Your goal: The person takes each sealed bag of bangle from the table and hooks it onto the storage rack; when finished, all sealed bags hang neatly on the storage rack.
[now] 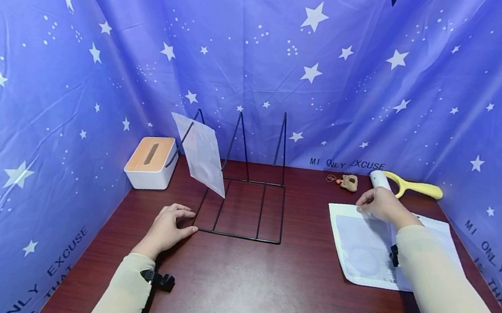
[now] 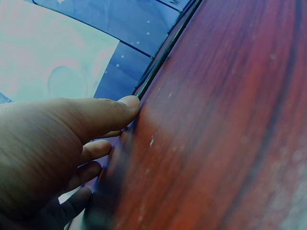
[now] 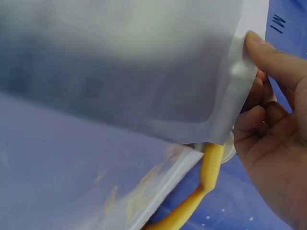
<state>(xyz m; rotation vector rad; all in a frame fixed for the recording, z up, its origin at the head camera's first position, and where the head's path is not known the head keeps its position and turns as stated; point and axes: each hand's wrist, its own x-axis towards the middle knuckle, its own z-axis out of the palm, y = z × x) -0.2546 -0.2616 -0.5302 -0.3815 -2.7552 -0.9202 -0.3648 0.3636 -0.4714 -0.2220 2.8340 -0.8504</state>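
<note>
My left hand (image 1: 168,227) holds the front left corner of a black wire rack (image 1: 240,237), thumb and index finger at the wire. In the left wrist view, the thumb's tip lies right on the rack's wire (image 2: 160,62). A thin, whitish translucent sheet (image 1: 204,153) leans in the rack's left section. At the right, my right hand (image 1: 385,205) pinches the far edge of a flat, frosted white plastic bag (image 1: 341,232). The right wrist view shows the thumb on top of the bag (image 3: 192,86) and fingers behind it. Another pale sheet (image 3: 96,167) lies beneath.
A white tissue box (image 1: 148,180) with a wooden lid stands left of the rack. Beyond the bag lie a lint roller (image 1: 423,189) with a yellow handle and a small brown keychain (image 1: 349,182). Starry blue curtains (image 1: 265,47) enclose the dark red table (image 1: 261,295).
</note>
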